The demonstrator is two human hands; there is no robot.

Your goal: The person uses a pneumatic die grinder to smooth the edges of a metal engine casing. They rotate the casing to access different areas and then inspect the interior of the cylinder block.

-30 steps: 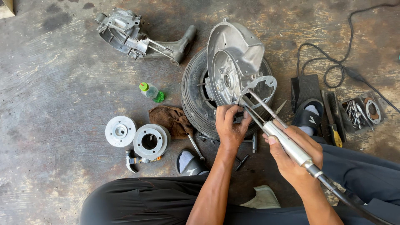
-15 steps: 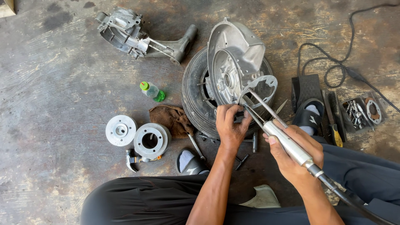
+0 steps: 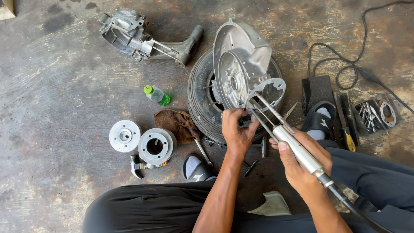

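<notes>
No shift: R hand (image 3: 302, 162) grips tool (image 3: 297, 149), L hand (image 3: 237, 129) steadies tip.

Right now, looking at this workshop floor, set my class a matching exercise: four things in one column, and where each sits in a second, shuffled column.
Things
1. small bottle with green cap
2. brown rag
3. metal tool with hose
4. tray of bolts

Places
A. far right of the floor, by the black cable
B. held in the right hand
C. alone on the bare floor, left of the tyre
D. by the tyre, next to two round metal discs

Pairs: 1-C, 2-D, 3-B, 4-A
</notes>
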